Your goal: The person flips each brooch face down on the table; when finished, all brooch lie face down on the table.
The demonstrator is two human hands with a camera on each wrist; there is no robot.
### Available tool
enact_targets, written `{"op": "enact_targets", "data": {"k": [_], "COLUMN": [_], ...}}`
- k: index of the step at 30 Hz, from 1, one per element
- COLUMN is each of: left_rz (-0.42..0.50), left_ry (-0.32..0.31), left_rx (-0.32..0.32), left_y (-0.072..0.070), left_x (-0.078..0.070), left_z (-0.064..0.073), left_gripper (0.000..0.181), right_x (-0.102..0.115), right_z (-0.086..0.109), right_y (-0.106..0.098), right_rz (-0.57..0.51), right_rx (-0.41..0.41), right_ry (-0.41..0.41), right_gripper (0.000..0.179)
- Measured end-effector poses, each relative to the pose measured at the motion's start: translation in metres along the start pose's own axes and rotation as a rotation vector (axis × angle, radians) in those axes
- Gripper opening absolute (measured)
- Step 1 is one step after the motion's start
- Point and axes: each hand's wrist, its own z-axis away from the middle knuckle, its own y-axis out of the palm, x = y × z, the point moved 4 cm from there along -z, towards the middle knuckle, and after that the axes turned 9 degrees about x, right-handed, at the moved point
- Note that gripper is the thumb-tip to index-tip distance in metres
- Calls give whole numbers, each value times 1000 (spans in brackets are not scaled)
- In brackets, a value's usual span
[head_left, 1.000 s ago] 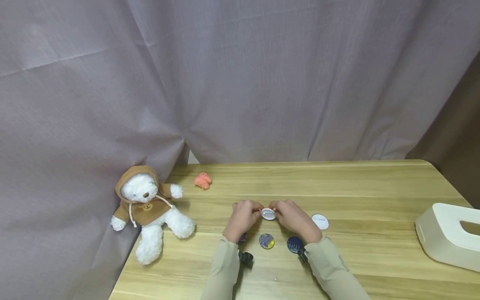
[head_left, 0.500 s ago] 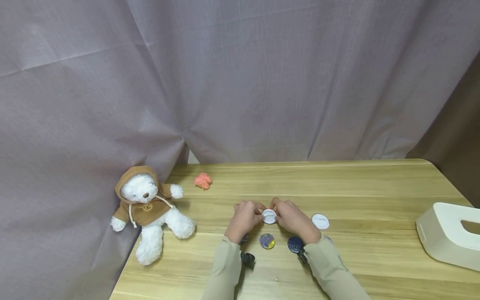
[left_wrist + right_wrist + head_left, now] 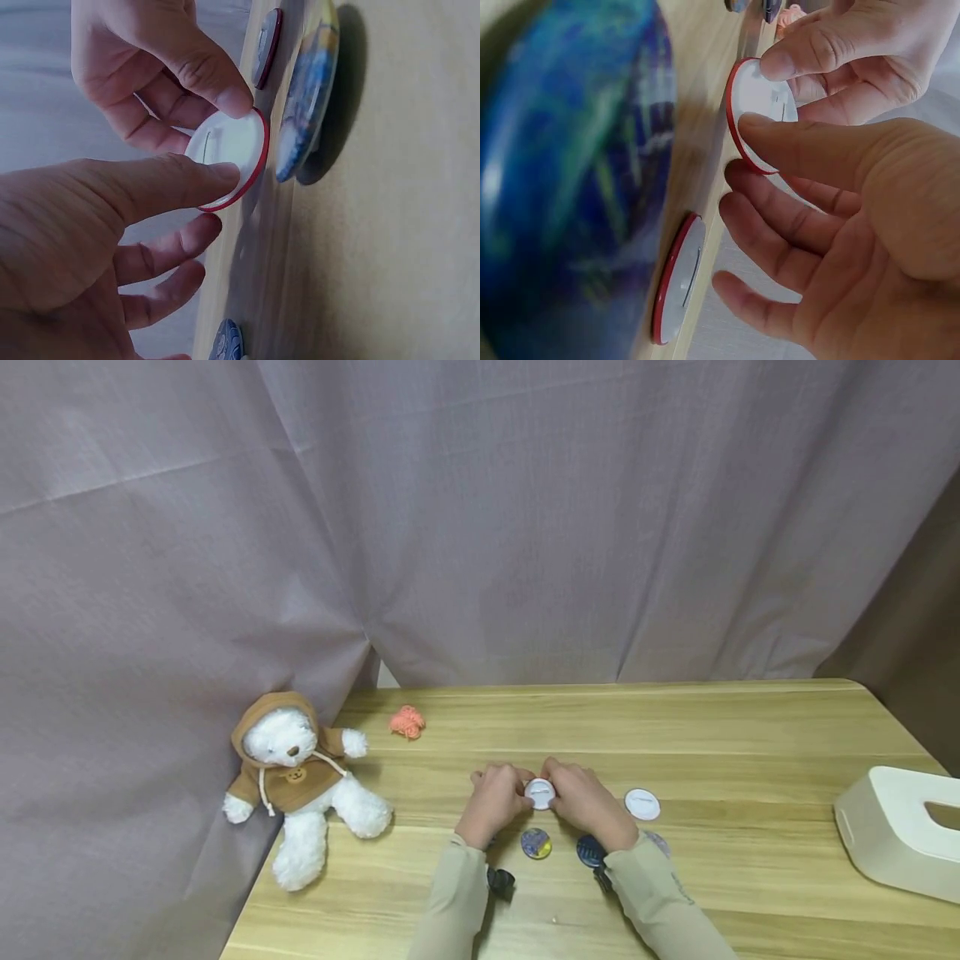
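Both hands hold one round pin-back button badge (image 3: 540, 793) above the middle of the table. Its white back, with the pin, faces up toward me, and a red rim shows in the left wrist view. My left hand (image 3: 495, 802) pinches its left side, the thumb on the back. On the opposite side my right hand (image 3: 588, 797) pinches it the same way. The printed front is hidden. Nearer to me lie a blue and yellow badge (image 3: 536, 843) and a dark blue badge (image 3: 590, 852). Another badge (image 3: 642, 804) rests white back up, right of my right hand.
A pale purple badge (image 3: 658, 842) is partly covered by the right sleeve. At the left sits a white teddy bear (image 3: 300, 777) in a brown hoodie. Coral yarn (image 3: 407, 722) lies behind it, and a cream tissue box (image 3: 900, 835) stands at the right edge.
The held badge has tipped so its white back shows more fully, and it has come slightly nearer to me. Both hands keep their pinch; the other badges stay where they were.
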Motion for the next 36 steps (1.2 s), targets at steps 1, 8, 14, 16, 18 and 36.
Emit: {"op": "enact_targets", "data": {"k": [1, 8, 14, 16, 18, 36], "left_rz": [-12, -82, -86, -74, -68, -13], "left_ry": [-10, -51, -43, -44, -46, -76], "left_rx": [7, 53, 74, 80, 84, 2], "left_y": [1, 4, 5, 5, 4, -9], "left_x": [0, -1, -2, -1, -1, 6], "left_z": [0, 3, 4, 4, 5, 9], "left_gripper": [9, 16, 9, 8, 10, 15], "right_x": [0, 2, 2, 2, 1, 7], "right_z": [0, 0, 1, 1, 1, 0], "right_y": [0, 3, 7, 7, 8, -2], "right_rz": [20, 117, 121, 123, 127, 46], "right_rx": [-5, -3, 16, 25, 37, 92], "right_ry": [0, 29, 53, 60, 68, 67], "right_gripper": [26, 20, 18, 17, 17, 31]}}
